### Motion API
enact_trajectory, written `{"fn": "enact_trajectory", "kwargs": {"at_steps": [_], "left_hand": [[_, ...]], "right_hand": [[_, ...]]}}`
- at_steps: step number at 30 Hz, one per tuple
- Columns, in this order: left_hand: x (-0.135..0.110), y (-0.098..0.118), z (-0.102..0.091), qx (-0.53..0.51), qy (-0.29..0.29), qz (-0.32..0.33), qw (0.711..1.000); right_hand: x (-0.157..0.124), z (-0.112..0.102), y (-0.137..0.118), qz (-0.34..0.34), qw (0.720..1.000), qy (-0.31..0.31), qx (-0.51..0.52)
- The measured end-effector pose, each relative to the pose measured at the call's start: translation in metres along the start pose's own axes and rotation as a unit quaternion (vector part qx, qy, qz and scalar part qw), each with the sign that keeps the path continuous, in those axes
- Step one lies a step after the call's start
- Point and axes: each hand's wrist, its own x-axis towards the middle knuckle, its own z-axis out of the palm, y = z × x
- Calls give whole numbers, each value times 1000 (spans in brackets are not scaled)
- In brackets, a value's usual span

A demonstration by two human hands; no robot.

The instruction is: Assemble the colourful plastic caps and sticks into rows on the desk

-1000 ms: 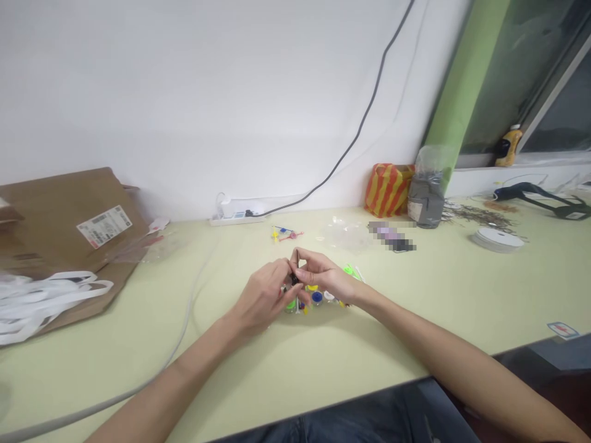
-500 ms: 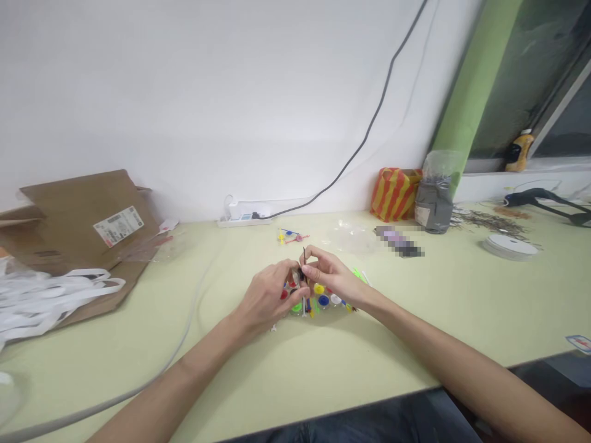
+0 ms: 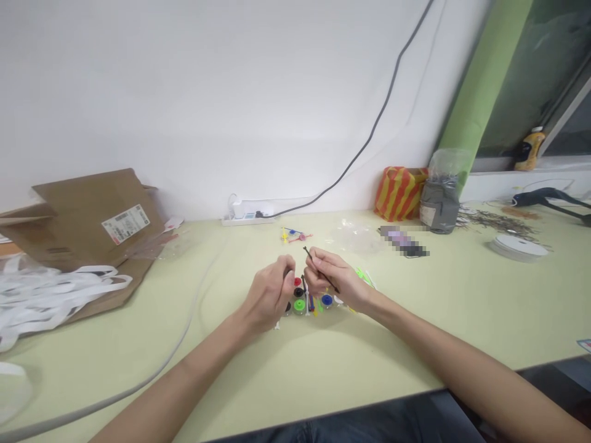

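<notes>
My right hand [image 3: 333, 274] is closed around a thin black plastic stick [image 3: 310, 253] with a small forked tip, held at a slant. To its left, my left hand [image 3: 268, 292] is closed, thumb against curled fingers; a bit of something dark shows at the fingertips, too hidden to name. Under and between the hands lie small round pieces, among them a green one [image 3: 300, 304], a blue one [image 3: 327, 300] and a red one [image 3: 297, 282]. Several coloured sticks are beside them, including a white stick [image 3: 307, 303] and bright green sticks [image 3: 364, 277] partly behind my right hand.
Farther back lie a few joined coloured pieces [image 3: 293, 235]. A power strip [image 3: 247, 215] stands against the wall. At left are a cardboard box [image 3: 92, 215] and white straps [image 3: 60, 298]; at right, a striped bag [image 3: 401, 194], a grey container [image 3: 439, 206] and a white spool [image 3: 519, 247].
My hands, together over a small dark piece before, are now apart. The black stick has gone from upright to slanted in my right hand. My left hand has closed more tightly.
</notes>
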Motion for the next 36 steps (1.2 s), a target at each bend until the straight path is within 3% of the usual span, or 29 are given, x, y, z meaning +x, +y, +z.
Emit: {"fn": "enact_trajectory", "kwargs": {"at_steps": [12, 19, 23, 28, 32, 36], "left_hand": [[2, -6, 6, 9, 20, -27, 999], [3, -9, 7, 33, 21, 10, 999], [2, -14, 9, 43, -7, 24, 999], [3, -19, 8, 79, -8, 24, 997], [4, -16, 6, 71, -19, 7, 997], [5, -13, 5, 68, -41, 6, 997]], "right_hand": [[2, 10, -7, 1, 989, 82, -127], [6, 7, -8, 15, 992, 69, -108], [5, 2, -10, -1, 977, 61, -205], [-14, -36, -47, -7, 923, 46, -383], [-41, -75, -89, 90, 812, -12, -577], [-59, -89, -103, 192, 714, -78, -669]]}}
